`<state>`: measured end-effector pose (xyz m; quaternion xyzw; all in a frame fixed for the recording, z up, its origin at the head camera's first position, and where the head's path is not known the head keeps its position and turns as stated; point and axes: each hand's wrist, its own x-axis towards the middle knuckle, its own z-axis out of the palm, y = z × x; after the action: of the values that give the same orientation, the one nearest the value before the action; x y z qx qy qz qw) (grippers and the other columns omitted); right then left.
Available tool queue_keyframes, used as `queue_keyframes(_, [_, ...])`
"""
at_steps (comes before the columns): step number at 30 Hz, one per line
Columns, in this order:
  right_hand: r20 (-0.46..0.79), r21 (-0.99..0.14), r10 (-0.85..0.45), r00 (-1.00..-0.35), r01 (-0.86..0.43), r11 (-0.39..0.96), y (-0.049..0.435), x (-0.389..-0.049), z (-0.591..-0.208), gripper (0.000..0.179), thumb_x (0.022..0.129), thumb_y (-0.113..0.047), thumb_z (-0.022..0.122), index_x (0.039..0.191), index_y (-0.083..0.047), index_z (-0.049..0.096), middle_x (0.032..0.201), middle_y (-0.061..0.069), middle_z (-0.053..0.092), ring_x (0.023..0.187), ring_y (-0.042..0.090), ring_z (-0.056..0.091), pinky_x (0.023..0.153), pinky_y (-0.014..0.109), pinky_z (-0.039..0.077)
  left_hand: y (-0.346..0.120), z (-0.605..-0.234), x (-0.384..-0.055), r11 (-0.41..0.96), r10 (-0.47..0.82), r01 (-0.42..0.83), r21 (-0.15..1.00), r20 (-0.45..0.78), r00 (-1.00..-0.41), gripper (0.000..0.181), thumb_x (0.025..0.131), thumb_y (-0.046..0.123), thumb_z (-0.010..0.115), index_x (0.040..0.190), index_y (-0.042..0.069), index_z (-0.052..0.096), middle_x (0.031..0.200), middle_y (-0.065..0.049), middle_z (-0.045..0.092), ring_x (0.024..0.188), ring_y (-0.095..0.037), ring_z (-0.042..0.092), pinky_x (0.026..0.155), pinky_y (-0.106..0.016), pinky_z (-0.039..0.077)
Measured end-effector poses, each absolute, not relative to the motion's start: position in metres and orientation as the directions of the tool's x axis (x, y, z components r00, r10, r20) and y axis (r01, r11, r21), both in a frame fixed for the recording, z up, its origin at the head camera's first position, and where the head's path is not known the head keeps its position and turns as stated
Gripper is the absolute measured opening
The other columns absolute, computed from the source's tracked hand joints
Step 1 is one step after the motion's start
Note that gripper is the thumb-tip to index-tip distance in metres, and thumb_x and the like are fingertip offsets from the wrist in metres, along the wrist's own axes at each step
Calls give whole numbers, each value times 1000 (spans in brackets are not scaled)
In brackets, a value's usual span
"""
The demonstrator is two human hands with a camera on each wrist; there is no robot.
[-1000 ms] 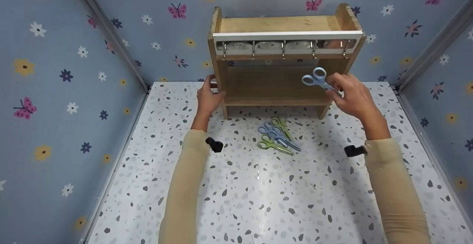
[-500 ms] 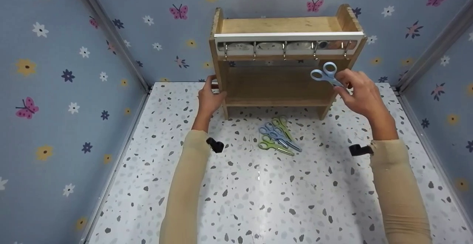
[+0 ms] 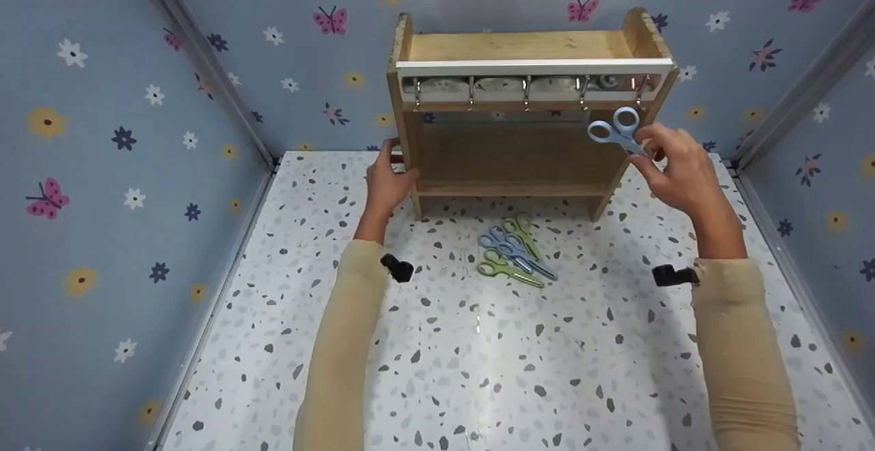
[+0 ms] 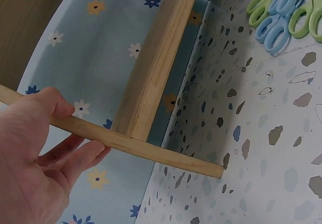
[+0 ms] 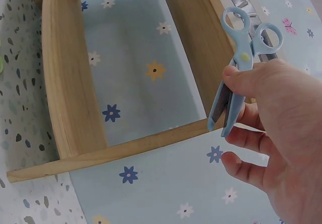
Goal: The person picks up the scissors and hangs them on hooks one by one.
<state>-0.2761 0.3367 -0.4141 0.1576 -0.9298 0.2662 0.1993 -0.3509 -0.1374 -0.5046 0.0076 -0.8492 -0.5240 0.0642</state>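
A small wooden shelf [image 3: 519,188] stands upright against the back wall, with a white rail of metal hooks [image 3: 526,82] across its front. My left hand [image 3: 388,181] grips the shelf's left side board [image 4: 126,142], thumb on one face and fingers on the other. Blue scissors [image 3: 618,131] are pinched by their blades in my right hand [image 3: 680,167], finger loops up. They are in front of the shelf's right side, just below the rightmost hook. In the right wrist view the blue scissors [image 5: 241,58] have their blades slightly apart.
Several more scissors, green [image 3: 506,270] and blue [image 3: 523,256], lie in a pile on the speckled white tabletop [image 3: 478,369] before the shelf. Patterned blue panels [image 3: 89,232] enclose the table at the left, back and right.
My right hand has moved right and slightly up with the blue scissors, from in front of the shelf's opening toward the last hook. My left hand keeps its grip in place.
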Motion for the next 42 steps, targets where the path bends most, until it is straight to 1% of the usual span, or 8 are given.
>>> queue_keyframes(14, [462,-488,-137,-876,-380,786,339,-278,-416,25,110,-9,70,133,-1,63,102,26,65,101,39,60,85,44,39,-137,-506,-351,449,-73,69,891,114,-991,65,105,10,70,166,14,48,155,-24,66,143,-41,66,114,-55,64])
queue_keyframes(22, [490,-523,-106,-865,-390,758,342,-281,-421,26,110,-8,69,134,2,64,99,22,64,96,14,53,83,35,39,-137,-504,-350,454,-78,61,889,108,-991,64,104,11,70,164,13,49,155,-23,67,143,-38,67,116,-53,63])
queue_keyframes(27, [497,-545,-102,-862,-402,736,343,-282,-425,27,110,-7,69,135,2,64,95,13,60,92,9,53,82,27,40,-140,-507,-353,443,-66,64,894,104,-992,64,103,10,70,164,11,50,153,-27,67,145,-42,67,119,-53,61])
queue_keyframes(30, [499,-555,-99,-861,-405,727,344,-284,-428,27,110,-6,69,135,3,63,94,7,58,89,0,52,81,22,40,-145,-513,-360,425,-58,51,904,83,-995,66,102,12,72,164,14,51,153,-25,67,144,-40,68,117,-52,62])
queue_keyframes(34, [499,-576,-92,-862,-409,708,346,-286,-433,27,110,-6,69,135,3,63,96,7,59,86,-11,49,79,16,40,-153,-539,-382,401,-54,50,915,78,-995,69,102,21,77,165,23,50,153,-17,69,141,-31,70,113,-44,65])
queue_keyframes(37, [486,-592,-84,-870,-398,701,346,-287,-436,28,111,-8,69,136,3,62,96,7,60,84,-11,50,77,11,41,-151,-538,-381,398,-61,53,916,84,-995,70,103,20,75,167,23,47,157,-17,67,145,-32,68,117,-47,63])
queue_keyframes(38, [478,-595,-83,-874,-392,702,346,-287,-437,28,111,-9,68,136,2,62,96,6,60,83,-10,50,76,10,41,-145,-521,-366,421,-67,39,906,74,-995,69,103,15,73,167,20,48,159,-20,65,147,-36,66,120,-52,61])
queue_keyframes(42, [443,-615,-72,-894,-362,701,344,-288,-438,29,112,-12,68,138,0,61,96,2,58,85,-5,52,76,11,42,-137,-506,-352,450,-89,38,892,88,-992,65,105,12,69,166,15,48,157,-23,65,147,-39,65,121,-53,60])
